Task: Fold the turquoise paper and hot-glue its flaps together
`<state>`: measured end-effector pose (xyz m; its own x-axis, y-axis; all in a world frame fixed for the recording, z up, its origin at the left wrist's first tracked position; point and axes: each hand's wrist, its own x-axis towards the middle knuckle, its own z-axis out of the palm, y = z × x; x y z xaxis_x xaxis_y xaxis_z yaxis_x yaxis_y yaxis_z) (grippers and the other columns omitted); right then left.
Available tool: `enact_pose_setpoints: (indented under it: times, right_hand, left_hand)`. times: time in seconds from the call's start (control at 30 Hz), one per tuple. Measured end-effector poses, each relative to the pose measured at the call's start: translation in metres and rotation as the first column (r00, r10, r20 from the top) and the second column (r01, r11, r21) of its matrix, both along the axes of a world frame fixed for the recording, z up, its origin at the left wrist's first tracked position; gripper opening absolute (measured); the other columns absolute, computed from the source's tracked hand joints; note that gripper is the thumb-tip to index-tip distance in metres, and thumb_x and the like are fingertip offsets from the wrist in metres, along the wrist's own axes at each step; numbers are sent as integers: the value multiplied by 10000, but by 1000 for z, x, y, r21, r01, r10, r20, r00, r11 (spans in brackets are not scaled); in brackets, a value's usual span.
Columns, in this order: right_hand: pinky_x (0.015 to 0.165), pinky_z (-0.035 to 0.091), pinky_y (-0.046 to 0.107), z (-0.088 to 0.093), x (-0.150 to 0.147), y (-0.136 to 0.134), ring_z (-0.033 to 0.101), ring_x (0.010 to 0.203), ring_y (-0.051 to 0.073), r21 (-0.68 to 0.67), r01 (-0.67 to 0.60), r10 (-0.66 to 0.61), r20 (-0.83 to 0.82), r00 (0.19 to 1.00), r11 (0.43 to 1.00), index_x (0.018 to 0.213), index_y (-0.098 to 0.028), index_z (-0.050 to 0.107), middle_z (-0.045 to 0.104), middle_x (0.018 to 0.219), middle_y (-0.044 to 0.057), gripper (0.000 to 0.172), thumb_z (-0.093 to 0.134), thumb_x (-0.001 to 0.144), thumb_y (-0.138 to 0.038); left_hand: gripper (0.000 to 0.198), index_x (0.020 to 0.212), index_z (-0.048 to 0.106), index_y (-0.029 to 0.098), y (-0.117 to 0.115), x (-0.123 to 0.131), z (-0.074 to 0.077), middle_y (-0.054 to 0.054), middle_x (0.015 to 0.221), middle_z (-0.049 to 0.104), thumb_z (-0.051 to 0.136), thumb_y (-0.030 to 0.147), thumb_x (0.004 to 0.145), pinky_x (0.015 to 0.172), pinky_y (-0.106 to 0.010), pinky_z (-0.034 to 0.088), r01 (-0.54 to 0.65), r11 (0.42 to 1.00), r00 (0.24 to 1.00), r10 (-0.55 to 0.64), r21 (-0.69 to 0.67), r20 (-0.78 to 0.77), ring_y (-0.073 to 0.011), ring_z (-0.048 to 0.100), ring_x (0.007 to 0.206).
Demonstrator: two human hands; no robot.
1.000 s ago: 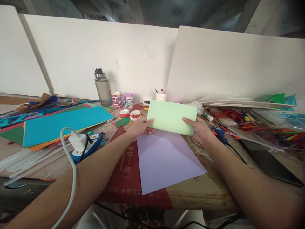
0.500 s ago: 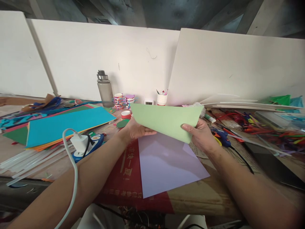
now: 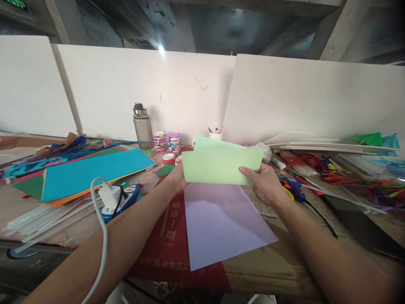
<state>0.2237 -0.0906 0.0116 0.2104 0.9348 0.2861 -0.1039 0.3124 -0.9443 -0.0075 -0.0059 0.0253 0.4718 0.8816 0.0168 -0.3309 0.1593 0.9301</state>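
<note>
Light green paper (image 3: 218,169) levels out above the lavender sheet (image 3: 226,236)

The cluttered counter (image 3: 19,204) stretches beneath and beyond the fingers of the left hand (image 3: 179,179) and right hand (image 3: 268,181). A bright blue sheet (image 3: 98,173) tops a coloured pile left of the left fingers. The lavender sheet lies flat below the fingers, between the forearms, with neither hand on it.

The light green paper is held up between the fingers. Half a second ago its lower edge slanted down toward the right; now that edge runs nearly level, and a second layer pokes up behind the front one. The layers therefore look out of line along the top, whether one folded sheet or two.

The right fingers pinch the paper's right end, thumb in front. The left fingers are mostly hidden at its left edge, so their grip cannot be told. A blue glue gun (image 3: 295,188) lies just right of the right fingers; a green disc (image 3: 165,170) sits left of the left ones.
</note>
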Motion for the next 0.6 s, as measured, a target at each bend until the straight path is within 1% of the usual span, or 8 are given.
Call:
enact_pose_setpoints:
  times: [0.03, 0.1, 0.2, 0.27, 0.33, 0.43, 0.53, 0.6]
  right_hand:
    - [826, 534, 359, -1, 1, 2, 680, 917, 220, -13, 22, -23, -19, 1000, 1000, 979, -221, 723, 732, 1049, 47, 381, 819, 634, -351]
    - [808, 539, 349, -2, 2, 4, 681, 902, 214, -36, 73, -75, -50, 996, 997, 961, -212, 720, 730, 1055, 48, 376, 820, 623, -342]
    - [778, 545, 328, 3, 1, 2, 686, 856, 201, -62, 170, -176, -100, 979, 983, 934, -194, 716, 736, 1031, 50, 392, 834, 579, -311]
    - [779, 546, 321, 8, 0, 1, 687, 855, 199, -63, 211, -217, -136, 967, 976, 917, -192, 712, 739, 1016, 49, 399, 840, 551, -288]
    - [791, 548, 329, 10, 0, 0, 685, 881, 207, -61, 208, -215, -163, 963, 976, 907, -197, 709, 740, 1010, 50, 395, 839, 543, -276]
    - [793, 555, 346, 11, 3, 1, 684, 904, 221, -72, 188, -198, -185, 962, 980, 895, -204, 711, 742, 1000, 50, 383, 841, 539, -265]
    - [770, 562, 348, 10, 5, 1, 689, 880, 222, -79, 142, -154, -183, 971, 987, 891, -195, 718, 740, 1010, 58, 375, 840, 541, -251]
    - [738, 567, 340, 10, 4, 1, 694, 843, 219, -80, 138, -150, -165, 975, 987, 888, -182, 722, 741, 1003, 67, 371, 838, 543, -252]
  left_hand:
    - [162, 899, 682, 177, 0, 2, -1, -50, 867, 722, 604, 252, 778, 715, -321, 546, 32, 999, 998, -30, -29, 54, -201, 681, 780]
    - [179, 925, 680, 167, 2, 5, -6, -55, 904, 722, 639, 241, 768, 715, -314, 545, 75, 996, 992, -70, -46, 101, -190, 677, 778]
    - [101, 854, 667, 192, 7, 4, -16, -18, 848, 717, 680, 235, 764, 667, -265, 529, 92, 996, 984, -89, -10, 155, -159, 670, 741]
    - [83, 846, 665, 206, 11, 2, -21, 2, 850, 718, 691, 210, 767, 673, -246, 522, 89, 995, 981, -94, 39, 167, -144, 669, 751]
    - [117, 868, 674, 210, 12, 0, -24, 4, 872, 721, 703, 180, 759, 687, -239, 521, 98, 992, 981, -109, 77, 161, -140, 669, 769]
    - [115, 842, 680, 205, 12, -1, -25, 3, 839, 721, 716, 163, 740, 654, -226, 518, 109, 990, 978, -122, 84, 166, -137, 665, 736]
    - [84, 811, 682, 194, 11, 0, -25, 0, 818, 721, 714, 168, 737, 640, -232, 516, 113, 991, 977, -123, 69, 175, -143, 663, 713]
    - [77, 787, 681, 187, 11, 1, -24, 7, 799, 720, 714, 147, 730, 620, -222, 508, 112, 992, 974, -123, 66, 192, -135, 657, 685]
